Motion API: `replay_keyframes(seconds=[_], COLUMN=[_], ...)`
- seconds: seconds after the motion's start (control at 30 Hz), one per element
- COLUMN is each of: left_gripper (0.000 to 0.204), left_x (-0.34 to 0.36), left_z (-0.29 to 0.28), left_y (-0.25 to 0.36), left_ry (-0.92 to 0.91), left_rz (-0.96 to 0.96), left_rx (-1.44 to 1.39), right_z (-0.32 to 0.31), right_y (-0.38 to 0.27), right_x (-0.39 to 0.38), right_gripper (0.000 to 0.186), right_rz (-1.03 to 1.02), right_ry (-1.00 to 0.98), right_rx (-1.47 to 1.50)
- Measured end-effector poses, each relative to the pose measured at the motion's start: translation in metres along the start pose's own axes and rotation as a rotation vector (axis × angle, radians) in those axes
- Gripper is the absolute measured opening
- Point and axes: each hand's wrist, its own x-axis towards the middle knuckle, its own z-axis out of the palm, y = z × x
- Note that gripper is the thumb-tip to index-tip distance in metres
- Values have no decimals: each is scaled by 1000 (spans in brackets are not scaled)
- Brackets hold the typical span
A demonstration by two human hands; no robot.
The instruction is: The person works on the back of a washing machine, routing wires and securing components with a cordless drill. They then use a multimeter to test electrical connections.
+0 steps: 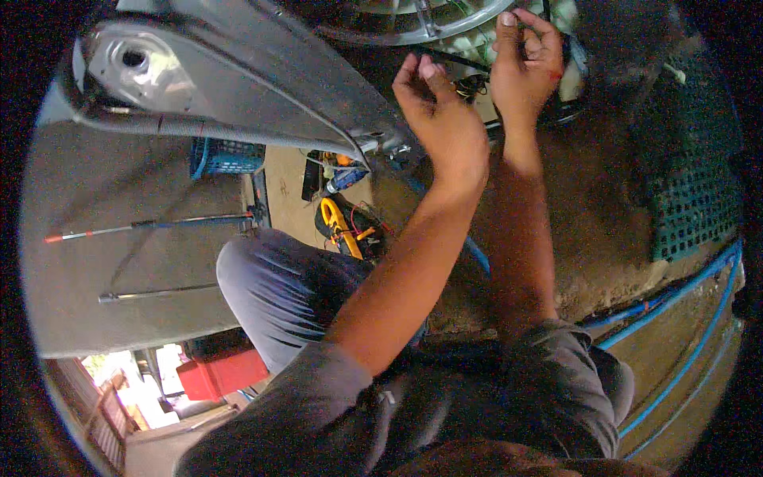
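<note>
Both my hands are raised at the top of the head view, below a grey round rim (433,30) with a spoke-like bar. My left hand (445,115) has its thumb and fingers pinched together beside a thin black cable; whatever lies between the fingertips is too small to tell. Close to the rim, my right hand (524,71) is closed, with thumb and forefinger drawn toward each other. What it holds, if anything, I cannot make out. Between the hands sits a small dark bundle of wires (470,86). A red mark shows on the edge of my right hand.
A large grey metal panel (262,60) slopes in from upper left. Near my knee lie a yellow clamp meter (338,226) and a blue tool (346,181). A blue basket (229,157), a red box (222,374), a green plastic grid (695,195) and blue hoses (668,298) surround me.
</note>
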Motion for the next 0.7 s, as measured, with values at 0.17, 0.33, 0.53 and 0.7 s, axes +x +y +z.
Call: replay_keyframes(seconds=[0.17,0.33,0.53,0.7], left_gripper=[37,36,36,34], left_x=[20,44,53,59], left_z=[21,27,35,40], left_y=[-14,-7,6,7], left_ry=[242,348,217,239], left_rz=[113,30,26,1], left_rx=[-93,-154,-391,-410], right_z=[-27,-53,-69,-82], right_y=[-5,-20,-22,-3], right_x=[2,-10,-6,-10], right_gripper=[25,24,21,17], right_rz=[134,272,280,234], right_ry=[-130,-138,-145,-2], right_rx=[2,-92,-52,-93])
